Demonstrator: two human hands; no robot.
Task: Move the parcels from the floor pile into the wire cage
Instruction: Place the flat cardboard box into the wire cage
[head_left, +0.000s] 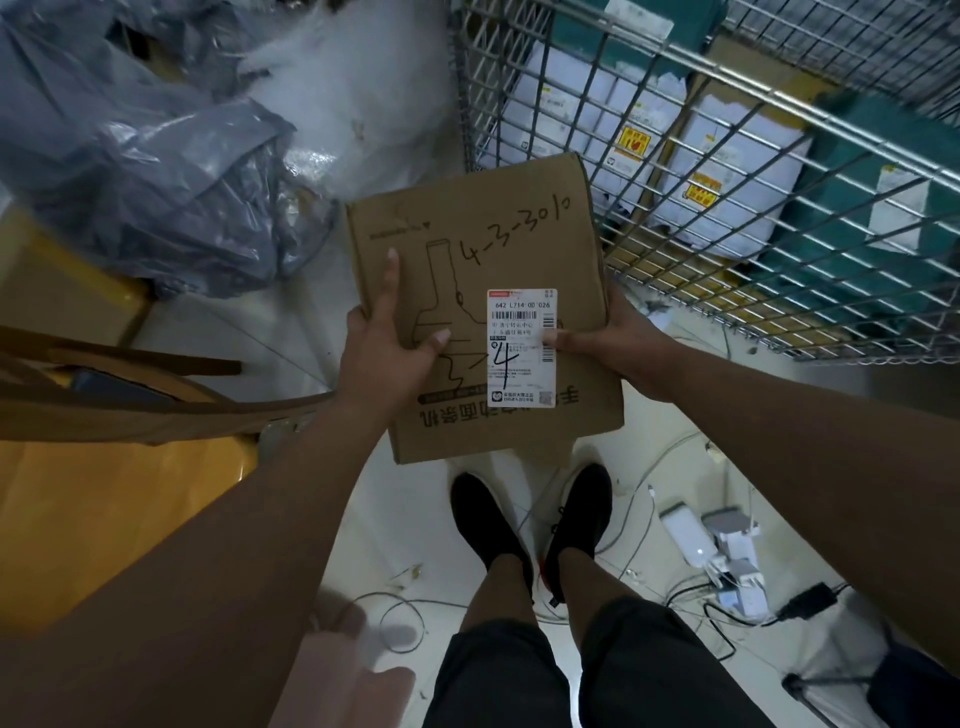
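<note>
I hold a flat brown cardboard parcel in front of me, above my feet. It carries a handwritten number and a white shipping label. My left hand grips its left edge, thumb and a finger lying on the top face. My right hand grips the right edge, thumb pressed on the label. The wire cage stands at the upper right, just beyond the parcel's far edge, with several white and green parcels inside. A floor pile of grey and white plastic mailer bags lies at the upper left.
A wooden chair and a yellow surface crowd my left side. Cables, a power strip and white adapters litter the white floor at the lower right. My black shoes stand below the parcel.
</note>
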